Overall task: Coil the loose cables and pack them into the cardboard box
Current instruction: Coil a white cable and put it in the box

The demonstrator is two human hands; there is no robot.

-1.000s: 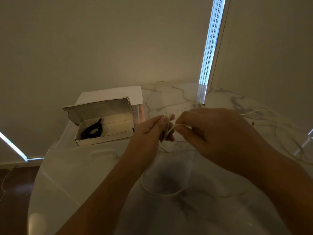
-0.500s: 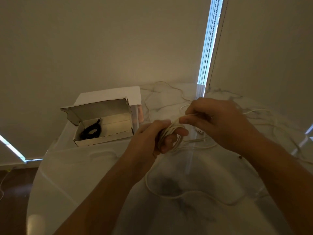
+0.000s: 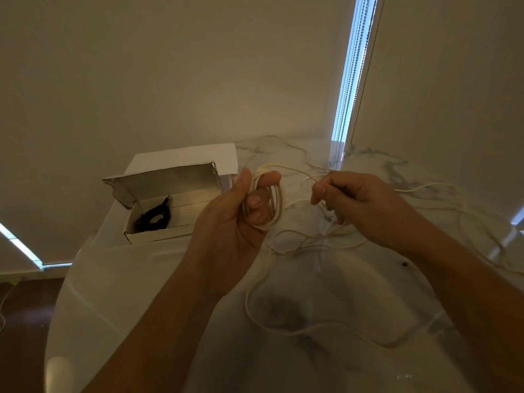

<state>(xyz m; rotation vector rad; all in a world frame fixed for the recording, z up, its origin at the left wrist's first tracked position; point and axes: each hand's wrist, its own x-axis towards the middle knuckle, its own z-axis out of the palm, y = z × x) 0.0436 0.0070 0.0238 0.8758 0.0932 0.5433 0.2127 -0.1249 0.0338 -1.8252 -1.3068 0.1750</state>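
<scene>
My left hand (image 3: 232, 219) holds a small coil of white cable (image 3: 276, 202) wound around its fingers, thumb up beside the loops. From the top of the coil a strand runs right to my right hand (image 3: 360, 205), which pinches the cable between thumb and fingers. The loose tail (image 3: 297, 331) droops onto the table in a wide loop below both hands. The open cardboard box (image 3: 158, 238) sits at the left, lid raised, with a coiled black cable (image 3: 154, 218) inside.
More thin white cables (image 3: 442, 191) sprawl over the glossy marble table (image 3: 119, 293) at the back and right. The table's rounded edge drops to a dark floor at the left. Walls and a window blind chain stand close behind.
My left hand has turned palm-up and risen, showing several loops on its fingers. My right hand has pulled away to the right, drawing the strand taut.
</scene>
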